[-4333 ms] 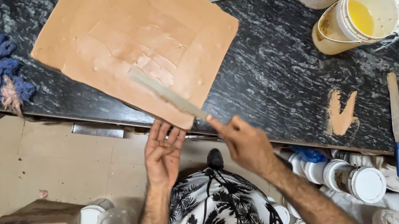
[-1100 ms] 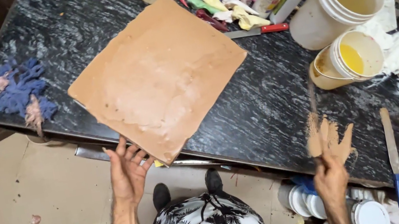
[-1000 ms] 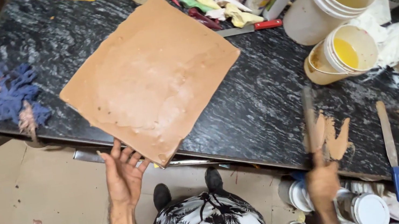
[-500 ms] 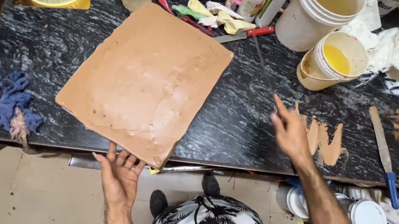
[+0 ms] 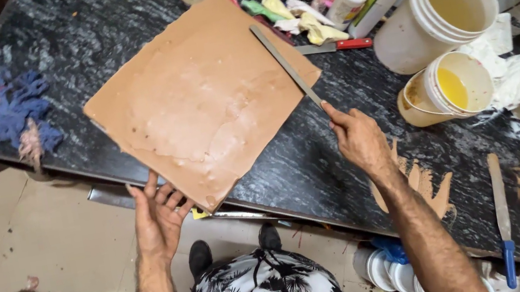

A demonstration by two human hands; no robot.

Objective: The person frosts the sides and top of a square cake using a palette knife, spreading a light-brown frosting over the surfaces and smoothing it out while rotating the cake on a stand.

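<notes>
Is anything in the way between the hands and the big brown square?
Nothing visible is. The left hand already touches the near corner of the brown square slab. The right hand holds a long flat blade that lies straight onto the slab's right edge, over bare black table.

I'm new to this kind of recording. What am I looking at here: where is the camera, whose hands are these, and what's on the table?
The one camera sits on a person's head and looks down, so both arms are the wearer's own. The right hand holds a long thin metal strip laid over a square brown slab coated with tan paste. The left hand is open, fingers touching the slab's near edge. All this lies on a dark speckled table, with a blue rag, white buckets, one cup of yellow liquid, squeeze bottles and a blue-handled tool.
</notes>
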